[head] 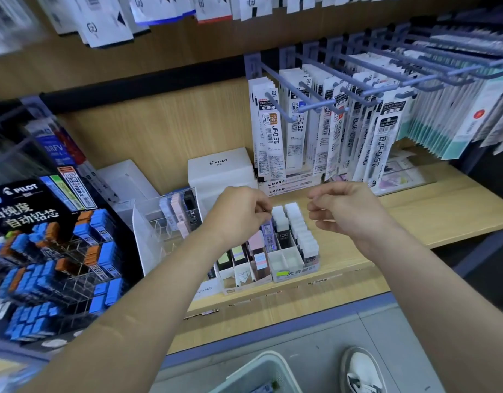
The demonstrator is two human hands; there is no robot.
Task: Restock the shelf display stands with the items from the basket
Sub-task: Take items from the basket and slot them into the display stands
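My left hand (239, 212) reaches over a clear compartmented display stand (297, 272) on the wooden shelf. Its fingertips pinch the top of a purple lead-refill case (267, 232) that stands upright in a slot of the stand. White-capped lead cases (300, 231) fill the stand's right rows, and pink and pastel cases (256, 242) sit in the carton to its left. My right hand (344, 208) hovers just right of the stand with fingers loosely curled and nothing visible in it. The grey basket (259, 370) sits on the floor below, mostly cut off.
A black Pilot rack (54, 251) of blue and orange lead cases stands at the left. An acrylic stand (165, 222) and a white Pilot box (222, 171) sit behind. Refill packs (329, 126) hang on hooks at upper right. A white shoe (361, 370) is near the basket.
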